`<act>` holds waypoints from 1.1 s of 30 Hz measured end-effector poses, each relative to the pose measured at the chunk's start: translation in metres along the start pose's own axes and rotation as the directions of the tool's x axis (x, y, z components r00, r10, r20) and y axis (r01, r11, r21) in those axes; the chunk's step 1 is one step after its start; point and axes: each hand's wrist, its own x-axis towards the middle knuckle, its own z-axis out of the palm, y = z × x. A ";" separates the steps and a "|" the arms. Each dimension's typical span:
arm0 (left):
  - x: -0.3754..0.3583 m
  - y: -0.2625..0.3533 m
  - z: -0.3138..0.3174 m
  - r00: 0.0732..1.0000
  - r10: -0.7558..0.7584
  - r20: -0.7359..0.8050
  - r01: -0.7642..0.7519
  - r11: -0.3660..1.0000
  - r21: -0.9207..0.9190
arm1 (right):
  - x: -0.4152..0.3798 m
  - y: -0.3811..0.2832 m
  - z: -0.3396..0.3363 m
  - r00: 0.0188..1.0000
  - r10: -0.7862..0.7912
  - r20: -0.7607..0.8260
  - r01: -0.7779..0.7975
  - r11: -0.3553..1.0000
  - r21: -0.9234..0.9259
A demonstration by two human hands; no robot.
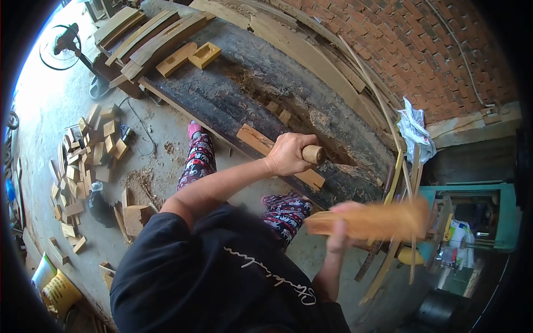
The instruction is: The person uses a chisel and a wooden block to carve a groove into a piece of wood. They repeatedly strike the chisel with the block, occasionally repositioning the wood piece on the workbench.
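Observation:
My left hand [291, 153] is wrapped round a round wooden handle [314, 155], whose end points right; whatever is below the handle is hidden by the hand. Beneath it a long orange-brown wood piece [256, 139] lies along the near edge of the dark workbench [239, 53]. My right hand [340, 227], lower right, grips a thick wooden block [377, 221], blurred by motion and held in the air beyond the bench edge. Two carved wood blocks, one brown [176, 59] and one yellowish [204, 55], rest farther up the bench.
Curved boards [161, 41] are stacked at the bench's far end. Offcuts [83, 161] litter the floor at left, near a fan [66, 44]. Long strips [397, 183] and a white plastic bag [415, 130] stand at right, by a brick wall [427, 55].

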 end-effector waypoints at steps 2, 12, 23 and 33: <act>-0.002 0.000 0.001 1.000 0.000 -0.010 0.000 1.000 -0.004 | 0.014 -0.010 0.022 0.928 0.302 0.217 -0.239 0.932 -0.274; -0.005 -0.003 -0.004 1.000 0.015 -0.003 -0.015 1.000 0.023 | 0.008 0.009 0.014 0.949 0.184 0.254 -0.143 0.975 -0.172; -0.026 -0.023 0.011 0.948 0.253 0.191 -0.280 0.951 0.131 | -0.001 -0.008 -0.012 0.835 0.509 0.210 -0.551 0.781 0.295; -0.016 -0.009 0.015 0.972 0.235 -0.012 -0.232 0.965 0.121 | -0.002 -0.017 -0.036 0.880 0.464 0.098 -0.474 0.853 0.217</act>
